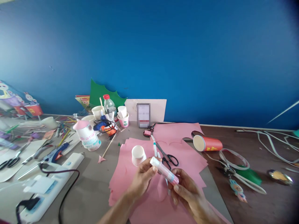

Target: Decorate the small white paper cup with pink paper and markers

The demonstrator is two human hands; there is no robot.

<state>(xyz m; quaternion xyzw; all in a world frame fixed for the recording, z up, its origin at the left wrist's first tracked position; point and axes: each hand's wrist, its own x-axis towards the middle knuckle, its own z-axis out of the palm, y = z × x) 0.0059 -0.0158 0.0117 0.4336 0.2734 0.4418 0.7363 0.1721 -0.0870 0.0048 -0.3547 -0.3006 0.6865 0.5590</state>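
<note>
You have the tube (164,171) between your two hands, slanting above the pink paper (127,186) at the near middle of the table (93,166). Your left hand (144,174) pinches its white end, thumb on top; your right hand (187,193) grasps the pink end, its thumb pressed against the side. Held at both ends like this, the tube is probably steadier than in one hand, and most of its barrel stays uncovered between your grips.

Just beyond your left hand, a white cup (138,157) stands on the paper, seemingly put there to be within easy reach. The scissors (173,160) lie on the sheet beyond your right hand, their handles towards you, which would make them simple to pick up. Farther right, a red cup (211,144) lies on its side. At the far side, a phone (143,116) leans upright against a white board (158,109), likely for support.
</note>
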